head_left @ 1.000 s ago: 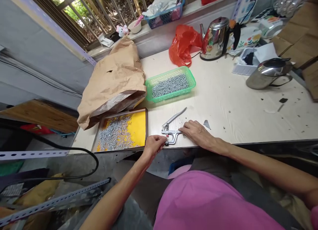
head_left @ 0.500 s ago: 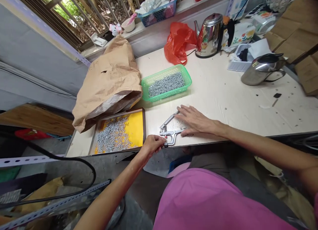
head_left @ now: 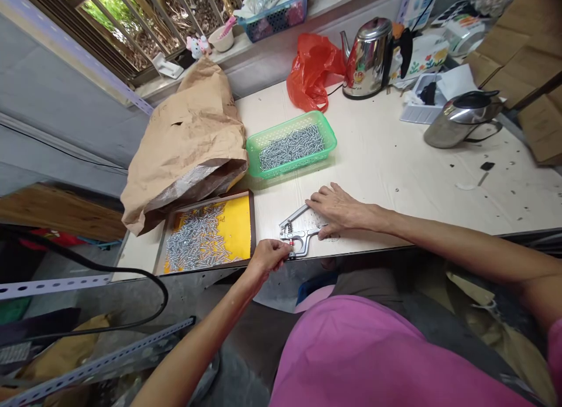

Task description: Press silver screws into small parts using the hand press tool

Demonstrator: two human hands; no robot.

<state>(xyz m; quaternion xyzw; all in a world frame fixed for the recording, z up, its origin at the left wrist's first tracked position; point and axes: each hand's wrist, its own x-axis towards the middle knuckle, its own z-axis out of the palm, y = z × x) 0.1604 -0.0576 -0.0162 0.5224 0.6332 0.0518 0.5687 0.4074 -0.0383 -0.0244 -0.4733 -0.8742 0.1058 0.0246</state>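
Metal hand pliers (head_left: 302, 240) with a C-shaped jaw, a spring and a long upper lever lie at the front edge of the table. My right hand (head_left: 340, 212) is on their handles, fingers over the end of the raised lever and thumb by the lower handle. At the jaw, my left hand (head_left: 270, 257) is closed in a pinch beside a small red part (head_left: 291, 243). What its fingertips hold is too small and covered to make out. Left of that hand, a shallow tray (head_left: 252, 222) with a yellow bottom contains many small silvery metal pieces (head_left: 193, 240).
Behind the pliers stands a green basket (head_left: 292, 167) of similar metal pieces. A brown paper bag (head_left: 188, 132) leans over the tray's back edge. Farther back are a red plastic bag (head_left: 311, 73), a kettle (head_left: 366, 61) and a steel jug (head_left: 456, 123).
The pliers' upper lever is slightly lower, and my right fingers are bent a little more over it. My left hand stays at the jaw. The view has shifted slightly.
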